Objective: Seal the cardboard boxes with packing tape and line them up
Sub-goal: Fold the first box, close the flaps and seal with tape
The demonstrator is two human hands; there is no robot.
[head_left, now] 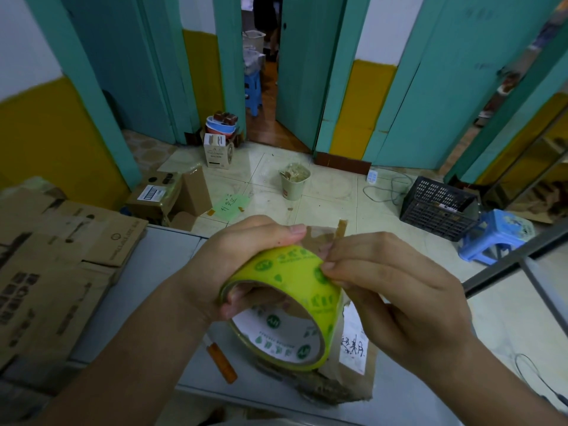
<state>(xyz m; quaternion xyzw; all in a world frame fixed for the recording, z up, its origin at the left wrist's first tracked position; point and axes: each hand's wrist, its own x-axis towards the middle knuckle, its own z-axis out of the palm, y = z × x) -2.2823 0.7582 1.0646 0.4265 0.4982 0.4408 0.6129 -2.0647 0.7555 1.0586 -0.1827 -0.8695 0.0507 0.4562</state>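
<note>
Tape-starting step, seemingly: left hand [246, 262] fingers clamp the tape roll [285, 305]; right hand [390, 290] pinches its loose end, needing a peel next.

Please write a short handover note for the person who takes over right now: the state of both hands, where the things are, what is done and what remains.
Left hand: grips the tape roll, thumb on top, fingers through the core.
Right hand: pinches the tape's loose end at the roll's upper edge.
Things: a small cardboard box lies on the table right below the roll, an orange knife beside it, flattened cartons stacked at the table's left.
Done: no sealed box visible; this box's top is mostly hidden.
Left: pull out tape, seal the box, cut, line up the boxes.
</note>
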